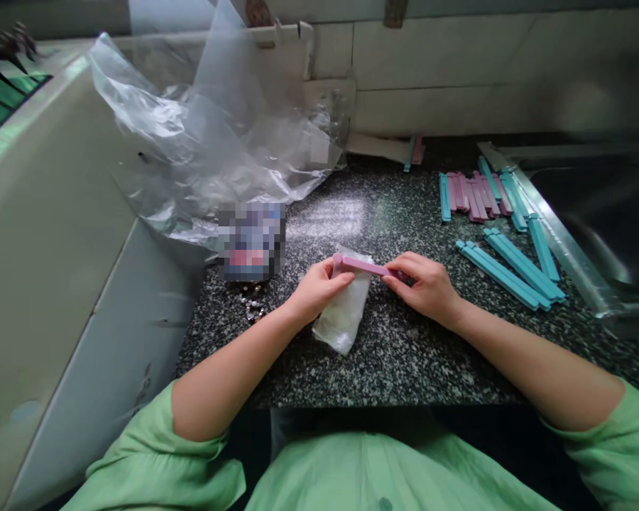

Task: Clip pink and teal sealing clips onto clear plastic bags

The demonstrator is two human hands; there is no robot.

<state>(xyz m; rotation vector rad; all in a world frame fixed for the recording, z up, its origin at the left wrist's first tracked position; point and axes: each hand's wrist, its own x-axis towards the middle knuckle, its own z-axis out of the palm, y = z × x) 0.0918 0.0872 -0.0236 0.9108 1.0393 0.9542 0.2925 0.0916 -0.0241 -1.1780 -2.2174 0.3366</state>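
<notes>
A pink bag clip (363,265) lies across the upper part of a small clear plastic bag (346,312) with whitish contents. My left hand (319,287) pinches the clip's left end together with the bag's edge. At the clip's right end, my right hand (420,285) has thumb and fingers closed on it. The top of the bag sticks out a little above the clip, and its lower part hangs toward me. Whether the clip is fully fastened, I cannot tell.
Blue clips (503,275) and a row of pink clips (473,195) lie on the speckled counter (394,369), beside a metal sink (607,227). A large crumpled plastic bag (207,142) is at the back left, near a blurred phone-like object (253,241) with a beaded strap (253,305).
</notes>
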